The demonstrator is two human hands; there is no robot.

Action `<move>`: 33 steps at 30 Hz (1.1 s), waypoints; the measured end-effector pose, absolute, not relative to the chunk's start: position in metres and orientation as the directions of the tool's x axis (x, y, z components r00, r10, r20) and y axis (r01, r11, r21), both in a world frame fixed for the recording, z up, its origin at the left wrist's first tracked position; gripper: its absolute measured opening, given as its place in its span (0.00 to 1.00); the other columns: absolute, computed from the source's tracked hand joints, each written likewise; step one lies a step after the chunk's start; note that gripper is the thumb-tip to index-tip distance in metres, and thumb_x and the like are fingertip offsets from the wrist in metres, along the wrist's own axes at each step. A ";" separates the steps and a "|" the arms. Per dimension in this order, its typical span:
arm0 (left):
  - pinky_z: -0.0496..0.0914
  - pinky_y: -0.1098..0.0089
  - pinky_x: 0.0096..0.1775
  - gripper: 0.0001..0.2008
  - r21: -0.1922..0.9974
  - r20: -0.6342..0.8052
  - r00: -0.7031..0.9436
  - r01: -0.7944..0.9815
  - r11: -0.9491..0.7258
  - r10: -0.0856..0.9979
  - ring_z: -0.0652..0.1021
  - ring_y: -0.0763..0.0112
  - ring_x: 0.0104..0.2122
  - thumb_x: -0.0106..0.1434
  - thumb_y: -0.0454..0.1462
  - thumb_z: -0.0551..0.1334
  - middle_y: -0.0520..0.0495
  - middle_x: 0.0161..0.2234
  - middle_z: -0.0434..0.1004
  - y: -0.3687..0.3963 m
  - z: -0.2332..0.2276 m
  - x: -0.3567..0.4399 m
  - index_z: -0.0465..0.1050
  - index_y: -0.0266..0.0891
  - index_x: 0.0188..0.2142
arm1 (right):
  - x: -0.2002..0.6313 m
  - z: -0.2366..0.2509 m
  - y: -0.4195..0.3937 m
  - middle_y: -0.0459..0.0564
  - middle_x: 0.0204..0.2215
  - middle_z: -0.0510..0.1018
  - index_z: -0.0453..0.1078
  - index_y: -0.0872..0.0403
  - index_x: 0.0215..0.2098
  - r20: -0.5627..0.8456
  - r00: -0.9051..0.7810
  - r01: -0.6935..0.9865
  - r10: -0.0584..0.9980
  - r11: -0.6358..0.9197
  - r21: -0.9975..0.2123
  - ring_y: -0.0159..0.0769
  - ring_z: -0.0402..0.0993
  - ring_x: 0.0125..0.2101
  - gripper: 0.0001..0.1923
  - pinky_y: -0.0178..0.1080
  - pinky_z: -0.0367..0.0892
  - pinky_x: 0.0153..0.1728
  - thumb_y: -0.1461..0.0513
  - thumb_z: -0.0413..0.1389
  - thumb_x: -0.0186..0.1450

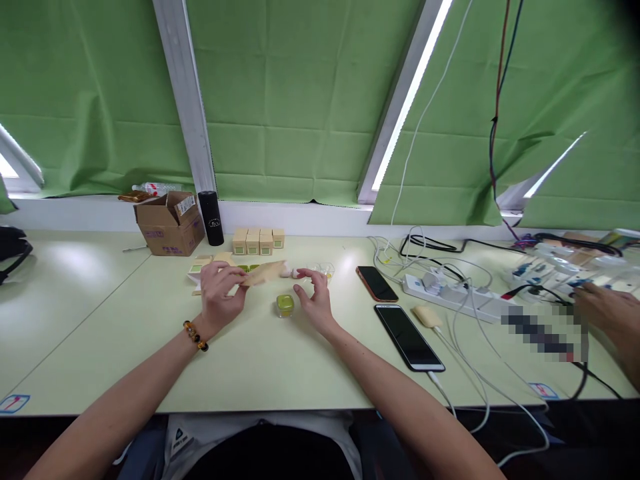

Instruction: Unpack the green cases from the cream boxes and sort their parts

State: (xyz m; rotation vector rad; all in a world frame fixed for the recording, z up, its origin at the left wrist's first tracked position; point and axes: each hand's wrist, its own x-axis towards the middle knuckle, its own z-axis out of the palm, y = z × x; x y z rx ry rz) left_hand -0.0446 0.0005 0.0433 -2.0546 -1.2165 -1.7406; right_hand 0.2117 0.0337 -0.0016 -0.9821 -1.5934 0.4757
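My left hand point(220, 293), with a beaded bracelet at its wrist, pinches a flat piece of brown kraft paper point(265, 273) that points to the right. My right hand point(317, 303) has its thumb and fingers apart and holds nothing visible. Just left of its thumb stands a small square glass jar point(285, 306) with yellow-green contents. Beyond my right fingertips are a small pale pinkish item point(290, 273) and some clear plastic pieces point(325, 269). More green items point(254, 268) are partly hidden behind the paper. White and brown paper pieces point(196, 269) lie behind my left hand.
Several small kraft boxes point(253, 241) stand in a row at the back. Left of them are a black bottle point(211, 219) and an open cardboard carton point(170, 225). Two phones point(409, 337), a power strip point(455, 299) and cables lie rightward. Another person's hand point(607, 313) is far right.
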 end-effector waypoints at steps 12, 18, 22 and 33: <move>0.52 0.71 0.28 0.23 0.891 0.252 -0.339 0.446 -0.081 0.906 0.60 0.75 0.23 0.49 0.53 0.73 0.55 0.20 0.62 -0.029 0.054 -0.120 0.65 0.40 0.21 | 0.209 -0.012 0.042 0.52 0.46 0.81 0.74 0.47 0.52 0.593 -0.035 0.342 0.804 0.567 -0.749 0.51 0.67 0.55 0.16 0.57 0.64 0.59 0.60 0.58 0.66; 0.55 0.69 0.29 0.28 0.806 -0.055 -0.288 0.552 0.213 0.956 0.67 0.68 0.24 0.50 0.62 0.68 0.49 0.21 0.73 -0.055 0.019 -0.156 0.75 0.38 0.24 | 0.206 -0.014 0.043 0.52 0.46 0.80 0.75 0.48 0.50 0.579 -0.057 0.347 0.813 0.560 -0.752 0.51 0.67 0.55 0.14 0.58 0.63 0.61 0.60 0.57 0.66; 0.56 0.67 0.30 0.29 0.664 -0.008 -0.266 0.720 0.204 0.964 0.71 0.64 0.26 0.57 0.63 0.60 0.47 0.23 0.76 -0.062 0.012 -0.164 0.75 0.40 0.25 | 0.206 -0.016 0.042 0.51 0.46 0.80 0.75 0.47 0.49 0.575 -0.084 0.355 0.814 0.564 -0.746 0.51 0.67 0.55 0.13 0.58 0.63 0.61 0.59 0.57 0.67; 0.59 0.63 0.38 0.28 0.321 0.046 -0.141 0.940 0.119 0.989 0.78 0.55 0.33 0.69 0.58 0.51 0.44 0.31 0.83 -0.070 0.033 -0.158 0.76 0.44 0.28 | 0.205 -0.021 0.044 0.51 0.46 0.81 0.75 0.47 0.47 0.524 -0.110 0.370 0.844 0.524 -0.767 0.51 0.68 0.54 0.11 0.58 0.64 0.59 0.58 0.56 0.66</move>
